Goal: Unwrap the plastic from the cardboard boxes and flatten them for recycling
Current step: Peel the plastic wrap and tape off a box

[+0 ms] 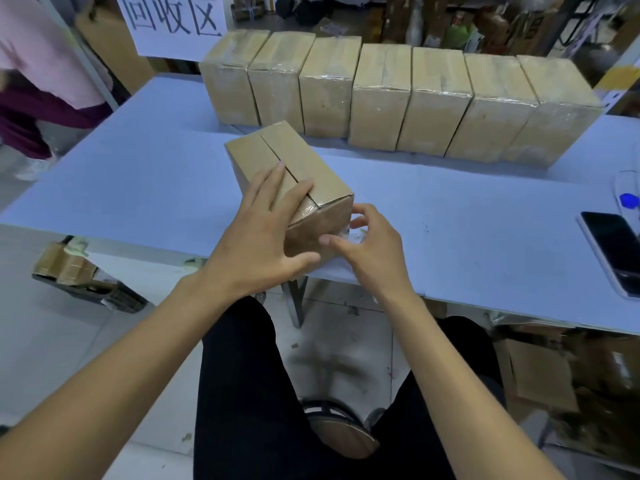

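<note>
Head view, plastic-wrapped cardboard box (277,161) at near edge of blue table (138,188), left hand (256,237) spread flat on its top, right hand (367,244) pinching clear plastic wrap (355,234) at box's near corner, seven wrapped boxes (381,95) in a row behind, smartphone (613,251) at right.

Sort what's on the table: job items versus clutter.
Job:
- near box, steadied by left hand
- plastic wrap, picked at by right hand
- row of seven wrapped boxes

Lying about:
- phone
- sign
</note>
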